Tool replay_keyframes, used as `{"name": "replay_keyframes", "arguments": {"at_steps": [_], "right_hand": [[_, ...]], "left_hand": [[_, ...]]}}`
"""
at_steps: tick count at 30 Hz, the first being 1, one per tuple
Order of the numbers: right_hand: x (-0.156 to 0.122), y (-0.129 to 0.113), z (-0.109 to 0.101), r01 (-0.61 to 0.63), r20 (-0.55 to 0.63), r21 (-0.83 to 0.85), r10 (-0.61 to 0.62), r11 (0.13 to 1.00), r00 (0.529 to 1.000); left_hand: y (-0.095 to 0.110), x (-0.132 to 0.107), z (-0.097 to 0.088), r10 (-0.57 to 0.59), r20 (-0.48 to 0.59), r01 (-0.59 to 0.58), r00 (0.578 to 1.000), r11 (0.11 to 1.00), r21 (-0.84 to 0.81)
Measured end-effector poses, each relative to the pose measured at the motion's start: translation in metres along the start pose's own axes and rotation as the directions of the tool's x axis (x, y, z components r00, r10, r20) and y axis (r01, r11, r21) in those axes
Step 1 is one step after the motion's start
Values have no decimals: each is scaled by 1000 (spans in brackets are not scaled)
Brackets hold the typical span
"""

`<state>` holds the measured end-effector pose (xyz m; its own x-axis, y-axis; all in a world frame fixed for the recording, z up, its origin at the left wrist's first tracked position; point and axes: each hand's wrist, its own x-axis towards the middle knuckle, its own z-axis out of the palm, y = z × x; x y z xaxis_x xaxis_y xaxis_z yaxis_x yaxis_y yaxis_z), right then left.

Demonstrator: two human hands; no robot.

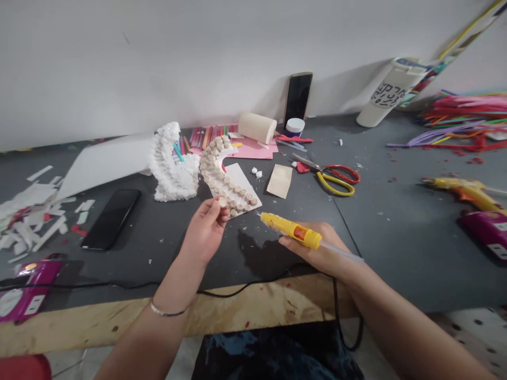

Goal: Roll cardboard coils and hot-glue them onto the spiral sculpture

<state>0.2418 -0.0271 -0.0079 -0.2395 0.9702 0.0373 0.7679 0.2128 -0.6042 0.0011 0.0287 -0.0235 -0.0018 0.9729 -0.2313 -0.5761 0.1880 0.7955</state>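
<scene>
My left hand [204,230] pinches a small round cork-like disc [222,201] between thumb and fingers. It is just above a curved arc of similar discs [227,179] stuck on a white card [245,184]. My right hand [317,247] grips a yellow hot glue gun [293,230] with its nozzle pointing left toward the disc. A glue stick [340,250] protrudes from the gun's rear. The gun's tip is a short distance from the disc, not touching it.
A white fringed paper arch [174,168] stands left of the card. A black phone [111,219] lies on the grey table [166,258], with yellow-handled scissors [332,178] and a second glue gun [463,192] to the right. A black cable [222,287] runs along the table's wooden front edge [237,311].
</scene>
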Motion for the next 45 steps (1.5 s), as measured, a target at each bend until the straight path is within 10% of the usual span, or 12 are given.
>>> {"name": "replay_keyframes", "arguments": {"at_steps": [11,16,24,38,45], "right_hand": [[3,38,-4,-45,-163,-456,-34,889,986],[-1,48,1,-48,-134,-510,-24,859,991],[5,72,11,-46,-109,-473,-6,880,994],[11,76,16,-43,-127,-384,-6,922,992],[9,77,16,-26,-139,-384,-30,923,990]], "left_hand": [[36,22,-34,289,-122,-239,950,919,314],[42,39,-48,350,23,-255,936,634,730],[38,61,-49,291,245,-330,925,294,897],[25,67,-50,331,279,-364,902,230,903],[21,72,-59,280,255,-345,926,346,873]]}}
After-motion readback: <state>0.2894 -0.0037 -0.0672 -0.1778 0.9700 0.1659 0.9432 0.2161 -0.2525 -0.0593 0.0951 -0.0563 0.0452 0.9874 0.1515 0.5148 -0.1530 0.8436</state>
